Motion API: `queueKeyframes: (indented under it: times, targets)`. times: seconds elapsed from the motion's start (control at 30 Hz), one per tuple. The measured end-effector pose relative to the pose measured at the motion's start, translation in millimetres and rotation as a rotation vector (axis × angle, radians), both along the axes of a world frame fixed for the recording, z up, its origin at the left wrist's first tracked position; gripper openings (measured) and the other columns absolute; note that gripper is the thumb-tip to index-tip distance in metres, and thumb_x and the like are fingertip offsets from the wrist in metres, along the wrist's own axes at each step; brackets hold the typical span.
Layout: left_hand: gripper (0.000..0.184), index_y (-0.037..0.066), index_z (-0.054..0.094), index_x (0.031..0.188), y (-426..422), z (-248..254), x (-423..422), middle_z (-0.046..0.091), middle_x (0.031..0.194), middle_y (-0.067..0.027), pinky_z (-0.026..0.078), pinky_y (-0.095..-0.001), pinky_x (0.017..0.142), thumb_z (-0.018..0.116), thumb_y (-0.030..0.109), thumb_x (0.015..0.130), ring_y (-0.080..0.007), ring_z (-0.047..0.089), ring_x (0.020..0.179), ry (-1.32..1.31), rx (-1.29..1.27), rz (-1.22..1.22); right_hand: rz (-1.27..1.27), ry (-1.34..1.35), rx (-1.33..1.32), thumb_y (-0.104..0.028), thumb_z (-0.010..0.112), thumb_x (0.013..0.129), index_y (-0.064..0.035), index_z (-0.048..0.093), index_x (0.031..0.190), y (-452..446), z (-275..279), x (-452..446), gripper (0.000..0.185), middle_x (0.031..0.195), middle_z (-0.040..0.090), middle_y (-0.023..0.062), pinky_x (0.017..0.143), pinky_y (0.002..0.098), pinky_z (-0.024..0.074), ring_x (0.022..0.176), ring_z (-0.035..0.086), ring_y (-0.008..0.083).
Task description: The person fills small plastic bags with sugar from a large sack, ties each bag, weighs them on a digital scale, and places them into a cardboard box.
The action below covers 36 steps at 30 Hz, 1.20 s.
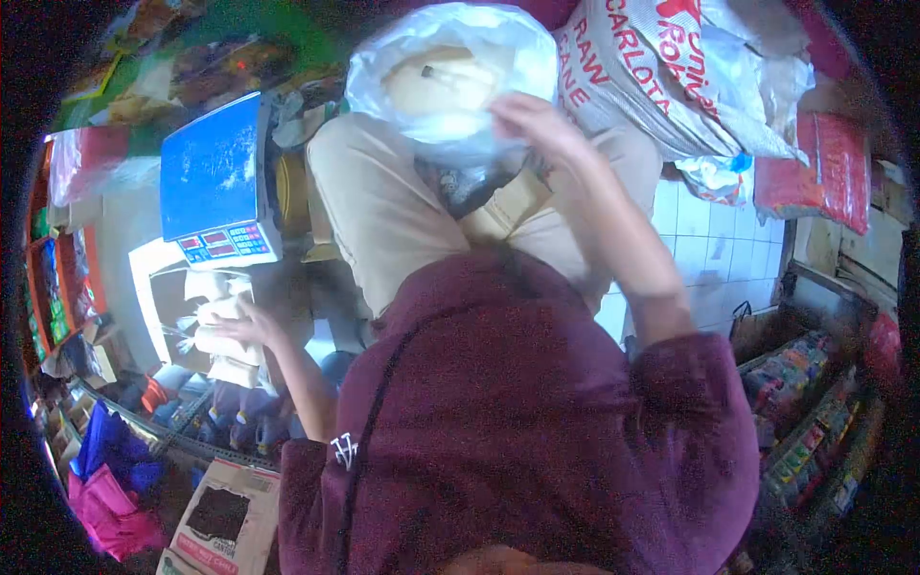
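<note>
My left hand (246, 324) reaches out at the left, its fingers over a stack of small white filled bags (228, 359) below the blue scale (213, 172). Whether it grips one of them is not clear. My right hand (527, 120) is by the right rim of a large open plastic bag (374, 81) between my knees. Its fingers are blurred and partly bunched. Pale, powdery or grainy contents (431, 96) fill this bag, and a small dark-ended object lies on top.
A printed woven sack (632, 86) leans at the upper right beside a red sack (815, 172). A cardboard box (254, 498) sits at the lower left, near blue and pink bags (115, 513). Packets in racks (791, 369) line the right side.
</note>
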<state>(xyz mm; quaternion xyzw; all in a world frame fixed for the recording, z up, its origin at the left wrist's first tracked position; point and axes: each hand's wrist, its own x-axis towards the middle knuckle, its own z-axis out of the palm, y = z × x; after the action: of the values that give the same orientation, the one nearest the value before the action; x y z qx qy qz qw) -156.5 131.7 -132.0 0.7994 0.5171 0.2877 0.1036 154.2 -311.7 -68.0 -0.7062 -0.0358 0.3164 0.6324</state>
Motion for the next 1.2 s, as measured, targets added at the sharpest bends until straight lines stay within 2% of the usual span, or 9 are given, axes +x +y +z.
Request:
queueKeyframes:
  times: [0.2, 0.47, 0.5, 0.57, 0.67, 0.83, 1.0, 1.07, 1.2]
  targets:
    - [0.06, 0.002, 0.017, 0.141, -124.7, 72.3, 145.8, 0.021, 0.142, -0.0238, 0.03, -0.0413, 0.104, 0.048, 0.013, 0.091, -0.0349, 0.028, 0.13, -0.643, -0.487, -0.708, -0.702, -0.019, 0.309, -0.014, 0.057, 0.088, 0.0009, 0.059, 0.102, -126.7, 28.4, -42.2, 0.021, 0.081, 0.06, 0.0052, 0.069, 0.0251, 0.0452, 0.076, 0.056, 0.0127]
    - [0.05, 0.002, 0.033, 0.135, -209.3, 36.5, 259.1, 0.021, 0.144, -0.017, 0.042, -0.0365, 0.093, 0.049, 0.004, 0.087, -0.0276, 0.048, 0.113, -0.672, -0.515, -1.138, -0.91, -0.961, -0.661, -0.018, 0.056, 0.083, -0.0021, 0.066, 0.098, -228.9, 101.9, 49.0, 0.024, 0.093, 0.065, 0.0094, 0.082, 0.0368, 0.0443, 0.092, 0.061, 0.0227]
    - [0.048, 0.002, 0.036, 0.133, -207.5, 30.8, 261.5, 0.021, 0.144, -0.0168, 0.043, -0.0359, 0.092, 0.049, 0.005, 0.087, -0.0264, 0.049, 0.11, -0.597, -0.528, -1.145, -0.919, -0.969, -0.662, -0.018, 0.056, 0.083, -0.0021, 0.066, 0.098, -234.3, 98.5, 66.1, 0.024, 0.093, 0.065, 0.0094, 0.082, 0.0368, 0.0443, 0.092, 0.061, 0.0227]
    - [0.043, 0.001, 0.041, 0.13, -202.7, 22.0, 263.7, 0.023, 0.143, -0.0172, 0.044, -0.0339, 0.088, 0.051, 0.008, 0.088, -0.0237, 0.051, 0.106, -0.542, -0.537, -1.161, -0.691, -0.672, -1.594, -0.027, 0.05, 0.086, -0.0071, 0.066, 0.1, -236.1, 93.7, 94.0, 0.029, 0.101, 0.065, 0.0119, 0.085, 0.046, 0.043, 0.098, 0.061, 0.0255]
    - [0.041, 0.001, 0.043, 0.129, -197.6, 27.8, 258.3, 0.026, 0.142, -0.0177, 0.044, -0.0335, 0.088, 0.051, 0.01, 0.089, -0.0237, 0.052, 0.105, -0.478, -0.461, -1.137, -0.519, -0.546, -1.755, -0.03, 0.048, 0.084, -0.0093, 0.066, 0.1, -260.7, 54.7, 123.2, 0.031, 0.105, 0.064, 0.0127, 0.088, 0.0554, 0.0379, 0.101, 0.06, 0.0295]
    - [0.039, 0.002, 0.046, 0.127, -181.6, 16.8, 251.7, 0.027, 0.142, -0.0175, 0.044, -0.0339, 0.089, 0.051, 0.012, 0.09, -0.0237, 0.052, 0.104, -0.502, -0.503, -1.121, -0.517, -0.456, -1.646, -0.029, 0.057, 0.078, -0.0109, 0.067, 0.102, -269.1, 80.5, 150.1, 0.032, 0.107, 0.064, 0.0106, 0.092, 0.0506, 0.0372, 0.1, 0.061, 0.0279]
    - [0.037, 0.001, 0.047, 0.125, -184.9, 24.3, 251.2, 0.031, 0.14, -0.0175, 0.044, -0.0338, 0.09, 0.051, 0.013, 0.09, -0.0241, 0.052, 0.105, -0.481, -0.451, -1.113, -0.871, -0.622, -1.082, -0.033, 0.067, 0.074, -0.0051, 0.065, 0.093, -295.8, 112.5, 194.3, 0.034, 0.08, 0.067, 0.0112, 0.067, 0.0356, 0.0496, 0.076, 0.064, 0.0246]
    - [0.038, 0.001, 0.047, 0.125, -186.2, 25.8, 252.1, 0.031, 0.14, -0.0174, 0.044, -0.0338, 0.09, 0.051, 0.013, 0.09, -0.0239, 0.052, 0.104, -0.434, -0.423, -1.114, -1.027, -0.572, -0.285, -0.023, 0.067, 0.076, -0.0027, 0.061, 0.087, -304.6, 125.4, 218.8, 0.024, 0.074, 0.062, 0.0053, 0.063, 0.0293, 0.0472, 0.068, 0.06, 0.0159]
    - [0.037, -0.001, 0.047, 0.124, -189.3, 29.1, 252.8, 0.032, 0.139, -0.0172, 0.044, -0.0336, 0.089, 0.052, 0.015, 0.09, -0.0235, 0.052, 0.104, -0.389, -0.402, -1.118, -0.743, -0.598, 0.262, -0.021, 0.062, 0.085, -0.0131, 0.055, 0.098, -313.2, 142.3, 246.4, 0.016, 0.068, 0.049, -0.0023, 0.052, 0.0278, 0.0427, 0.054, 0.045, 0.0087]
